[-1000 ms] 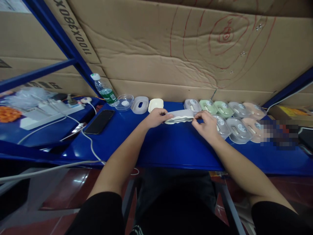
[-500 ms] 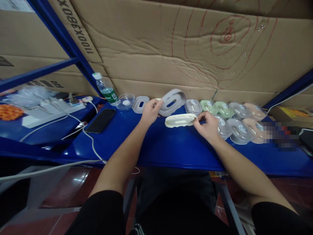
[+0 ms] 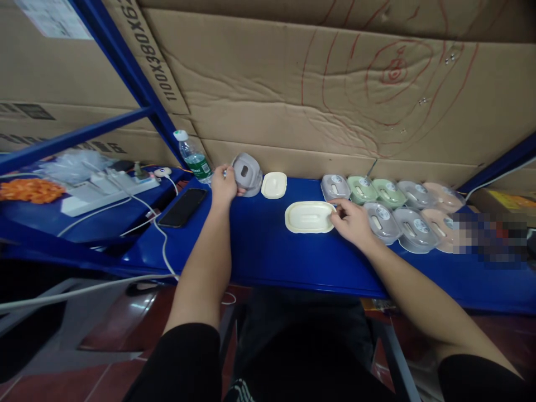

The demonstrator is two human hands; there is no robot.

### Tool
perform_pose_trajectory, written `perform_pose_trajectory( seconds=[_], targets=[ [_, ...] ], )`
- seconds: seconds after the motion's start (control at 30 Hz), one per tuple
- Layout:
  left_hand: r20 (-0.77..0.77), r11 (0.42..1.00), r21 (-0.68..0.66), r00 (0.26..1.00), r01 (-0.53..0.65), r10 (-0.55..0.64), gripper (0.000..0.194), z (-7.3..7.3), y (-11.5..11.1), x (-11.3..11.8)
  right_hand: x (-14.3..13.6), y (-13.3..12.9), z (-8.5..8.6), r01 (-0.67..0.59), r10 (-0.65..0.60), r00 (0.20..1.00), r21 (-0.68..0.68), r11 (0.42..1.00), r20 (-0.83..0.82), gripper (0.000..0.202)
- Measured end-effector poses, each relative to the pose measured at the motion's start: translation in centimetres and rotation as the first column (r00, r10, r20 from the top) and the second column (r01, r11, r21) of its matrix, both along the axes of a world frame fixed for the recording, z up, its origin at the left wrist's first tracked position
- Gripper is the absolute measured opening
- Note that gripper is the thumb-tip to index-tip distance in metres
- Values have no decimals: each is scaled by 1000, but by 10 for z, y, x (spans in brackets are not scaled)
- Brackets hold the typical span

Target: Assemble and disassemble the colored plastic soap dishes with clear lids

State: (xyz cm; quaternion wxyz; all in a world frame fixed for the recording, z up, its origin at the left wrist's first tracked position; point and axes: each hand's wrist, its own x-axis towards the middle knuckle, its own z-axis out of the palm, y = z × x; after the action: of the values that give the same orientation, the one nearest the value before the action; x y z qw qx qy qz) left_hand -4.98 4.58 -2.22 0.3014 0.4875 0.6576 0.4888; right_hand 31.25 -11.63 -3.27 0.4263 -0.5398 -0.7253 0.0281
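Observation:
My left hand (image 3: 226, 184) is closed on the edge of a grey plastic tray with an oval slot (image 3: 246, 170). That tray is tilted just over other pieces by the back cardboard, right of the bottle; how they stack cannot be made out. My right hand (image 3: 350, 219) pinches the right end of a long cream plastic tray (image 3: 307, 216), low over the blue table; whether the tray touches it is unclear. Between the hands, farther back, lies a smaller cream piece (image 3: 274, 185).
Two rows of lidded containers in grey, green (image 3: 361, 190) and peach stand on the right of the blue table (image 3: 268, 245). A water bottle (image 3: 195, 159), a black phone (image 3: 183, 207), a white cable and a power strip (image 3: 109, 192) are left. Cardboard (image 3: 259, 100) walls the back.
My left hand has carried the grey tray left to the pieces by the bottle. The cream tray in my right hand has turned its inner face upward. The smaller cream piece is now uncovered.

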Motion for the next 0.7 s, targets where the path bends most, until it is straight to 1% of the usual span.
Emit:
perform_pose_trajectory(
  seconds=[0.07,0.13,0.17,0.23,0.3,0.43,0.7],
  targets=[
    [-67,999,-35,998,-1,-1,48,-2,0,-1,1,1,-2,7,-7,1000,-19,1000,12,33],
    [-196,998,-50,980,-29,19,51,-2,-2,-1,2,1,-3,17,-16,1000,-29,999,18,35],
    [-286,997,-51,957,-58,41,52,-1,-3,-2,2,1,-3,22,-21,1000,-32,999,20,35],
    [-463,991,-61,883,-119,78,53,3,-7,-3,2,1,-4,29,-28,999,-42,999,24,35],
    [-568,984,-83,819,-156,82,55,6,-12,-4,2,0,-3,28,-27,999,-54,998,30,35],
    [-616,980,-105,785,-171,71,59,9,-16,-7,1,0,-2,10,-7,999,-60,998,40,37],
    [-642,978,-151,766,-145,15,54,13,-20,-5,1,0,-1,22,-17,998,-92,996,57,39]
  ],
)
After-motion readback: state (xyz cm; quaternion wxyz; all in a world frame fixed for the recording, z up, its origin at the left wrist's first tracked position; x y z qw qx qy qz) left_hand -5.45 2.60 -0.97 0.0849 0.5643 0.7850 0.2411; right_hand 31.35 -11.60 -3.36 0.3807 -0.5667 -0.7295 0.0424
